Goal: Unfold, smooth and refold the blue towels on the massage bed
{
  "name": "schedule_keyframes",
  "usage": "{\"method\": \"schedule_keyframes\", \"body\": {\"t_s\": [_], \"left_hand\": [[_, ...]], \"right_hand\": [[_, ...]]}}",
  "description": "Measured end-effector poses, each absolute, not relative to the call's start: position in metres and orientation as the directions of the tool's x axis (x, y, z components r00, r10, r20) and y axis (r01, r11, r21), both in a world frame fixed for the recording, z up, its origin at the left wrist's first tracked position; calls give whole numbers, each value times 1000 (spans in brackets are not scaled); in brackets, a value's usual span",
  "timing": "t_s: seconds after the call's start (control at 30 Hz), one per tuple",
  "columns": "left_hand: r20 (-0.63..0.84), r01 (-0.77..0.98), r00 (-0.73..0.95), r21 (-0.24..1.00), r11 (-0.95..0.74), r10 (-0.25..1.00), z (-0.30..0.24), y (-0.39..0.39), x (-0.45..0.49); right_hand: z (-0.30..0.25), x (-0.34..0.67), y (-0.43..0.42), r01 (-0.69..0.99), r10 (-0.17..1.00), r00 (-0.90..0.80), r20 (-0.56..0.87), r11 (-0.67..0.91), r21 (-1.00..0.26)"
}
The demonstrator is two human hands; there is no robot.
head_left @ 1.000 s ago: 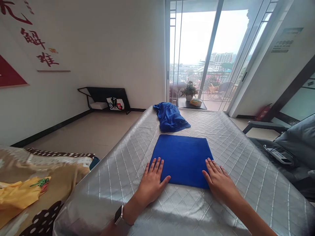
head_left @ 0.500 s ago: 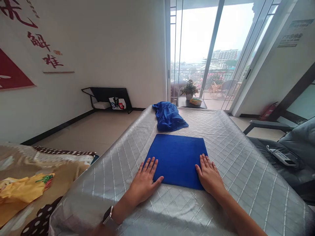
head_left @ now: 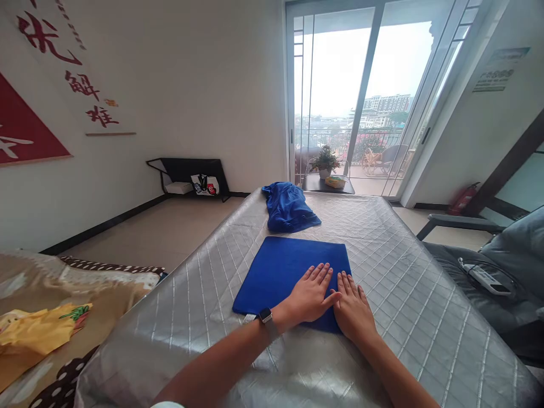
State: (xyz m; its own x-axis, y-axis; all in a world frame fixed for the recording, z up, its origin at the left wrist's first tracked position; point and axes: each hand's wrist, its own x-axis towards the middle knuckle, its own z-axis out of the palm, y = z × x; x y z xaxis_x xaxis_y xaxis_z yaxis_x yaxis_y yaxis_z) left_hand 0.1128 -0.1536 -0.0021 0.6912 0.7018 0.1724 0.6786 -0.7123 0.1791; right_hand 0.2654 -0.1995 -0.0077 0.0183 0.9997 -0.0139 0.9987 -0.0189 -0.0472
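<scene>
A blue cloth (head_left: 272, 272), folded into a flat rectangle, lies on the silver quilted cover (head_left: 204, 306) before me. My left hand (head_left: 312, 292), with a watch (head_left: 266, 316) on its wrist, rests flat on the right part of the cloth, fingers stretched out. Right beside it, my right hand (head_left: 352, 303) lies flat over the cloth's right edge, its fingers extended. The left thumb touches or overlaps the right hand. A small white tag (head_left: 249, 318) sticks out at the near left corner of the cloth. Behind it lies a crumpled blue cloth (head_left: 289, 207).
To the left, a patterned blanket (head_left: 127, 283) bears a yellow cloth (head_left: 42, 334). A dark armchair (head_left: 459, 249) with a power strip (head_left: 484, 277) stands at the right. Beyond the far edge are a chair with a potted plant (head_left: 325, 161) and a sliding glass door (head_left: 331, 73).
My left hand has slid from the cloth's left edge rightward to beside my right hand. The right hand stays at the right edge. The camera view has tilted slightly upward.
</scene>
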Motion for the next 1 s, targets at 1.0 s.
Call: {"method": "schedule_keyframes", "body": {"t_s": [1.0], "left_hand": [[107,944,295,121,-307,949,-19,-145,-35]], "right_hand": [[28,262,-161,997,995,34,-89,-28,68]]}}
